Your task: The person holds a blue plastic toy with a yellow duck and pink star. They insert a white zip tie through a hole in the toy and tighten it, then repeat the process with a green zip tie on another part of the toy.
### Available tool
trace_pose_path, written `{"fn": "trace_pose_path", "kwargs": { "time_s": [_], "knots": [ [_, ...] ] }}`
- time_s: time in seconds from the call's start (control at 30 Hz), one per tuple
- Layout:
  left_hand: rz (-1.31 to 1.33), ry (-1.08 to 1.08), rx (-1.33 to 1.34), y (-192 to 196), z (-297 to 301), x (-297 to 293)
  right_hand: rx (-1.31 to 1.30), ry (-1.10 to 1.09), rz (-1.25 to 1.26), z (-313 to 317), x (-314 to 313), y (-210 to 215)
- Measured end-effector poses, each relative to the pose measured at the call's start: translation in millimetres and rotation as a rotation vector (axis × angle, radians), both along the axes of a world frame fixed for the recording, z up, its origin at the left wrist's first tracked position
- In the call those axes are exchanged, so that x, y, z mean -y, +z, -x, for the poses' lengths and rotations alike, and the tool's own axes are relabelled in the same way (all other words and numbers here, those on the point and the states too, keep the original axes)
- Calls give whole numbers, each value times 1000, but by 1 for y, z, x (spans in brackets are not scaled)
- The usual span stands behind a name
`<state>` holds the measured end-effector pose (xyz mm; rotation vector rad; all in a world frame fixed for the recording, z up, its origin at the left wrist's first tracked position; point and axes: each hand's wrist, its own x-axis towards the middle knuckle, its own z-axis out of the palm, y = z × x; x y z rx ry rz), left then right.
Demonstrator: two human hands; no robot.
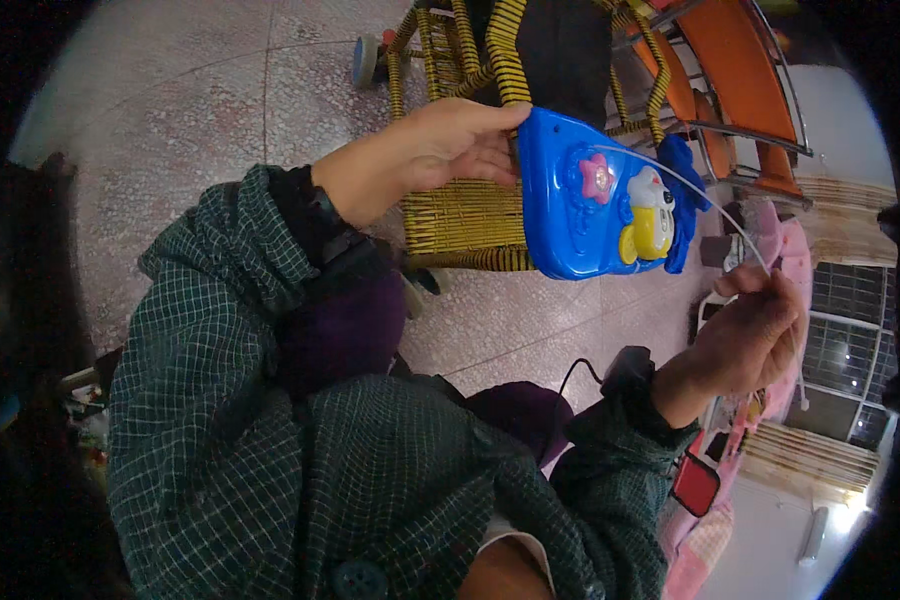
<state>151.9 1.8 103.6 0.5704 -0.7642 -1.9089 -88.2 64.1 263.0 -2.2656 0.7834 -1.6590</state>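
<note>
The left hand (460, 140) is reaching out from a checked sleeve (215, 250), its fingers gripping the edge of a smooth, glossy blue plastic toy (560, 225) with rounded corners. The toy is hanging in front of a yellow-and-black woven seat (460, 225). The right hand (755, 335) is curling farther right, its fingers pinching a thin white cord (705, 183) that is arching over to the toy.

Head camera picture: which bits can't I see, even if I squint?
In the head view:
Back of the flat blue plastic toy: it faces away from the camera.
Part of the thin white cord: covered by the right hand's curled fingers.
Top of the black-and-yellow woven chair: cut off by the upper edge.
</note>
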Motion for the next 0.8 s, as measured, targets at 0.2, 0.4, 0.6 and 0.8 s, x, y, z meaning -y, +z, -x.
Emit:
{"fn": "trace_pose_path", "kwargs": {
  "time_s": [0.2,0.4,0.6,0.8],
  "knots": [
    [-84,-68,-116,1,4,6,-116,-44,12,-16,3,7],
    [31,-92,58,7,5,11,-273,-121,47,-35,8,6],
    [16,-34,272,17,11,17,-287,-60,48,-38,8,2],
    [48,-8,159,6,13,22,-276,-21,27,-35,10,-2]
  ]
}}
